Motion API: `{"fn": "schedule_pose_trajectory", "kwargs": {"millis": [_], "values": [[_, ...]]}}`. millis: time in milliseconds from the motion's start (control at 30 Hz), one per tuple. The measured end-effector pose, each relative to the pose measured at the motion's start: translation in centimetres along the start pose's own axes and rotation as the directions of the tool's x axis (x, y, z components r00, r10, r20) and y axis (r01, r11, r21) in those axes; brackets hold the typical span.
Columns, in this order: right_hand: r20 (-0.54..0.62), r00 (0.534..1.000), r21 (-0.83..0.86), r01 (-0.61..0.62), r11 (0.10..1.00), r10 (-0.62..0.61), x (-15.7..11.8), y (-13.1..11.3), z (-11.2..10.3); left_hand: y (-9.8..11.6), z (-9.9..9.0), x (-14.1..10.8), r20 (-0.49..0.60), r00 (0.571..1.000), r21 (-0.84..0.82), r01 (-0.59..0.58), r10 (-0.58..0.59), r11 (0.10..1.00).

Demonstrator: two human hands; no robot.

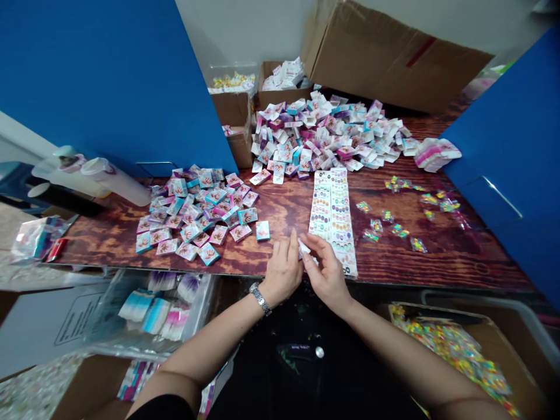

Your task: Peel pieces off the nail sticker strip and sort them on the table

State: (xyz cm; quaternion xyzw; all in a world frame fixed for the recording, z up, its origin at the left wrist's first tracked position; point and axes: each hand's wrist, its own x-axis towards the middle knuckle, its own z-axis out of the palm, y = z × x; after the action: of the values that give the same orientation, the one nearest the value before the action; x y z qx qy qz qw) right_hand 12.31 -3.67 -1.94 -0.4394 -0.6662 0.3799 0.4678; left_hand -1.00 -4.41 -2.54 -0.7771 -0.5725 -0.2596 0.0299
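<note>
Near the table's front edge, my left hand (283, 269) and my right hand (324, 269) meet around a small white box (303, 249), mostly covered by their fingers. Both hands are closed on it. Just beyond my right hand lie printed sticker sheets (332, 216), side by side. One small blue-and-white box (263, 230) lies flat, left of my hands. Farther left spreads a pile of closed small boxes (201, 213). A larger heap of white, pink and blue boxes (324, 134), many with raised flaps, sits at the back.
Small colourful packets (399, 230) lie to the right. Bottles (116, 181) stand at the left end. A large carton (394, 58) is behind the heap. Below the table edge are a plastic bin (201, 309) at left and a carton of packets (503, 338) at right. Blue panels flank the table.
</note>
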Motion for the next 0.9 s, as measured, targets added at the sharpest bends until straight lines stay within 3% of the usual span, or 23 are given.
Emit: {"fn": "schedule_pose_trajectory", "kwargs": {"millis": [133,300,533,700,900], "values": [[0.008,0.999,-0.109,0.051,0.993,-0.05,-0.2,0.1,-0.1,0.0,-0.3,0.1,-0.007,1.0,-0.033,0.019,-0.02,0.999],[-0.016,0.972,-0.293,0.219,0.931,-0.234,-0.3,0.1,0.0,0.4,-0.4,0.3,0.036,0.999,0.149,-0.012,0.006,0.989],[0.071,0.834,-0.452,0.516,0.728,-0.547,0.3,0.4,-0.1,0.4,-0.7,0.3,0.079,0.997,0.201,-0.033,0.018,0.979],[0.049,0.923,-0.363,0.372,0.855,-0.381,0.3,0.0,-0.2,0.1,-0.9,0.5,0.057,0.998,0.131,-0.037,0.03,0.991],[0.238,0.897,-0.305,0.433,0.848,-0.372,1.1,0.0,-1.4,-1.2,-1.3,0.3,0.163,0.985,0.169,-0.087,0.06,0.982]]}}
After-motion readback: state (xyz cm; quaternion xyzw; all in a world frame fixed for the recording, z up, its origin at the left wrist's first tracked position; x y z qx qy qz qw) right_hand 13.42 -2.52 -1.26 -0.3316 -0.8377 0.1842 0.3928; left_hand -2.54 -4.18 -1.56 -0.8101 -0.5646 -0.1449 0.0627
